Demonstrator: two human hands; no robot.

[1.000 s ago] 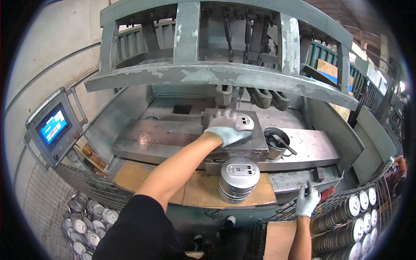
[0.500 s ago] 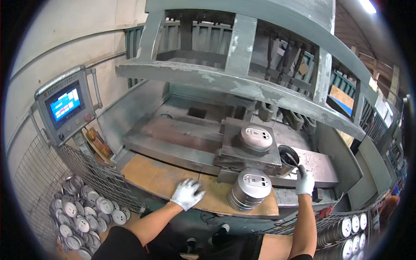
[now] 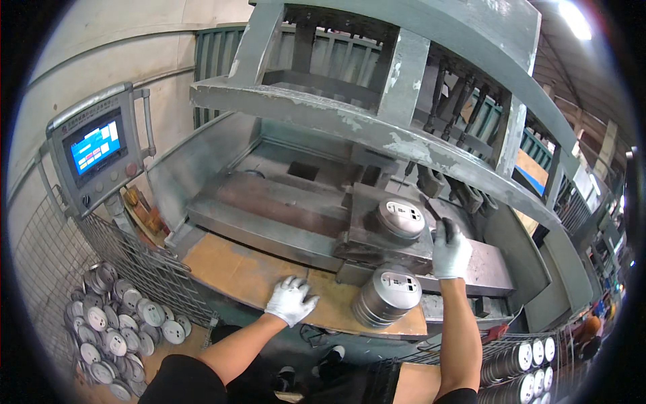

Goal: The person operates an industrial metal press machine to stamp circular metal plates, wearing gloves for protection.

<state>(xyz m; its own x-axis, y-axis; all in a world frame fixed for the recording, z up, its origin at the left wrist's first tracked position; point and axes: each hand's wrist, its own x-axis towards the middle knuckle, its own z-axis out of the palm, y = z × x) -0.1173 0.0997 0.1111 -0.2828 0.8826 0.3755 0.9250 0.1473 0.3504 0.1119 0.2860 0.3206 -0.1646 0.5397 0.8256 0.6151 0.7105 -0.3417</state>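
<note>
My right hand (image 3: 451, 254), in a white glove, is closed on a slim dark stick-like tool (image 3: 432, 209); its tip is too blurred to make out. Just left of that hand a round silver metal disc part (image 3: 402, 219), with slots in its top, sits on a raised steel block (image 3: 367, 232). My left hand (image 3: 291, 301), also gloved, rests on the tan board (image 3: 229, 266) with fingers spread and nothing in them. Between my hands, a stack of the same metal parts (image 3: 387, 297) stands on the board.
A heavy grey machine frame (image 3: 323, 111) spans above the work area. At left are a control panel (image 3: 97, 145) with a lit screen and a wire basket heaped with metal discs (image 3: 124, 330). More stacked discs (image 3: 525, 357) lie at lower right.
My right hand has lifted the stick-like tool out of the round pot and moved up and left, toward the part on the block. The pot is now hidden behind it. My left hand stays on the board.
</note>
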